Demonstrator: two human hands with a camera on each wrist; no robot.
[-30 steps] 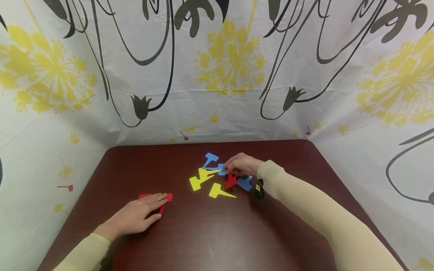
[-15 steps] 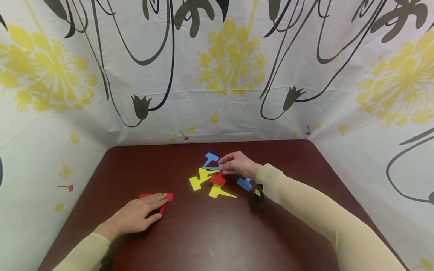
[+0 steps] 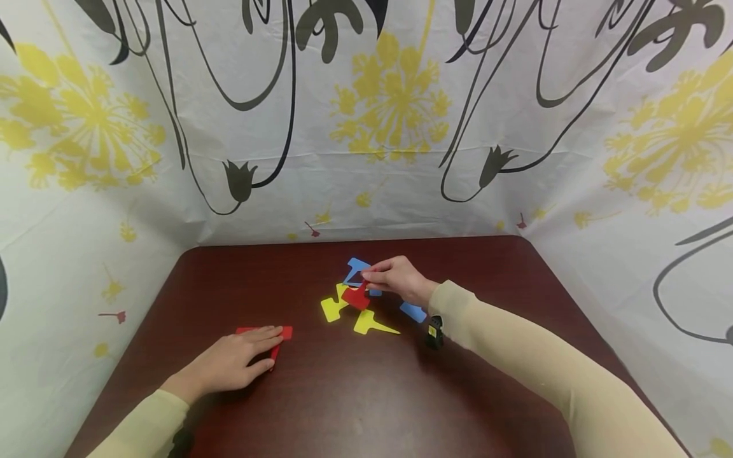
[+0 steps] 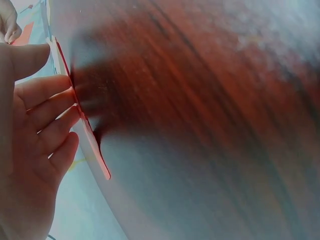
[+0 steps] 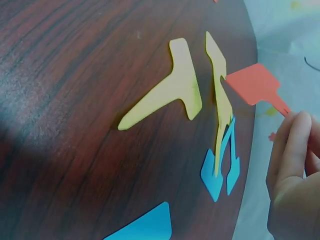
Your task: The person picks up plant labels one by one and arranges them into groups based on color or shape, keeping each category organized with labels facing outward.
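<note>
My right hand (image 3: 401, 278) pinches a red T-shaped plant label (image 3: 357, 296) by its thin stem. The broad head of this label hangs over the yellow and blue ones in the head view. In the right wrist view, the held red label (image 5: 255, 85) is raised above the table, head outward from the fingertips. My left hand (image 3: 226, 364) rests with fingers extended on red plant labels (image 3: 286, 333) at the table's left, covering much of them. Its fingertips touch the red edge (image 4: 95, 140) in the left wrist view.
Yellow plant labels (image 3: 366, 323) lie loose mid-table, one near another yellow label (image 3: 330, 310). Behind them are blue labels (image 3: 357, 263), and one more blue label (image 3: 412, 312) lies below the right wrist. A patterned cloth (image 3: 366, 210) surrounds the table (image 3: 258, 273).
My right hand has shifted left, carrying the red plant label from beside the right blue label to over the yellow ones. The left hand stays in place.
</note>
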